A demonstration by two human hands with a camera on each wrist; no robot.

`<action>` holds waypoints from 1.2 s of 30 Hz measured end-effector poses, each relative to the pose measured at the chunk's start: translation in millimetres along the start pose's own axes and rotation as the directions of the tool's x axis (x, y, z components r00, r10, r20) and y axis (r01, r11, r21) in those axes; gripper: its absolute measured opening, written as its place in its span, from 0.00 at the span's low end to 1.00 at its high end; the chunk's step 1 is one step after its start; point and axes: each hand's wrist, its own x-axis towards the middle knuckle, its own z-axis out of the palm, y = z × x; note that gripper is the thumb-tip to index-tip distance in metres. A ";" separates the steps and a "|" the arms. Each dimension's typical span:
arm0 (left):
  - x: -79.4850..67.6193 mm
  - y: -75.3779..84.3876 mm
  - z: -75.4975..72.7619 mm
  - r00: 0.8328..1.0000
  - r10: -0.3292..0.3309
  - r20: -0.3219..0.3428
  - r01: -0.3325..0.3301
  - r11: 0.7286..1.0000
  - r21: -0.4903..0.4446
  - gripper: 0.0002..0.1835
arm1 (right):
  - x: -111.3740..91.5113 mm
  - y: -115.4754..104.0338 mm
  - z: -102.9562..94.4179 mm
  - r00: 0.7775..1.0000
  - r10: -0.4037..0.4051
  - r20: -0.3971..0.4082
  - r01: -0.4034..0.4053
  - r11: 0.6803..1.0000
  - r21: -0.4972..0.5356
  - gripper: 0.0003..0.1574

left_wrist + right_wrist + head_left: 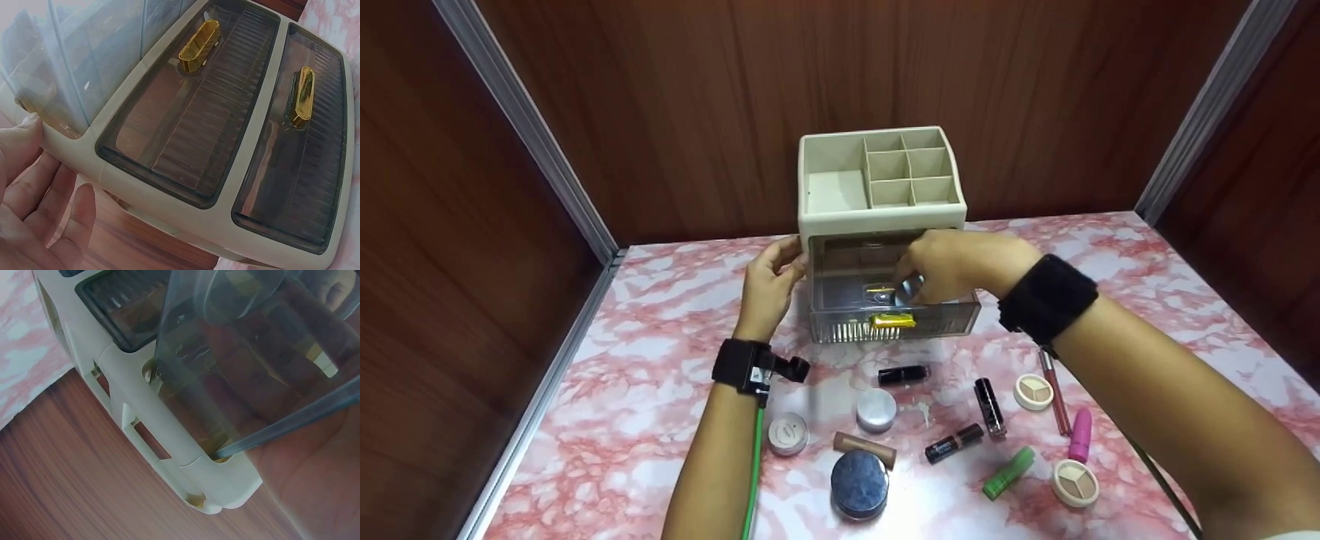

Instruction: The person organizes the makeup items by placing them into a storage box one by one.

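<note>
A cream cosmetics organizer point(881, 219) stands at the back of the table, its clear top drawer point(937, 324) pulled out by its gold handle side. My right hand point(952, 262) reaches down into that drawer and grips a small shiny, rounded item point(910, 289); its kind is partly hidden by the fingers. At the organizer's left side is my left hand point(771, 285). In the left wrist view its thumb point(27, 126) touches the cream frame, while the other fingers are loosely bent beside it. Two closed drawers with gold handles point(304, 95) show below the drawn one.
In front lie lipstick tubes point(954, 443), a silver-lidded jar point(876, 410), a small white-lidded jar point(788, 434), a dark-lidded jar point(860, 484), a brown tube point(865, 449), a green tube point(1009, 473), a pink tube point(1080, 435) and three-shade palettes point(1075, 483). Wooden panels point(697, 112) enclose the table.
</note>
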 end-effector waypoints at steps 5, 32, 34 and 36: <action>-0.1 -0.6 0.4 1.000 0.001 0.001 -0.001 1.000 -0.016 0.16 | -0.5 2.2 3.8 0.998 -0.013 -0.056 0.012 1.000 -0.024 0.19; -1.0 -1.7 2.0 1.000 -0.013 -0.004 0.013 1.000 -0.019 0.16 | -11.7 1.1 6.4 0.956 -0.126 -0.265 0.123 0.992 -0.029 0.17; -1.0 -1.7 2.0 1.000 -0.012 -0.004 0.012 1.000 -0.019 0.16 | -14.6 0.6 6.1 0.928 -0.175 -0.330 0.171 0.984 -0.041 0.15; -0.8 -1.5 1.2 1.000 -0.011 -0.004 0.011 1.000 -0.017 0.16 | -17.6 -0.8 6.1 0.894 -0.213 -0.394 0.205 0.977 -0.063 0.14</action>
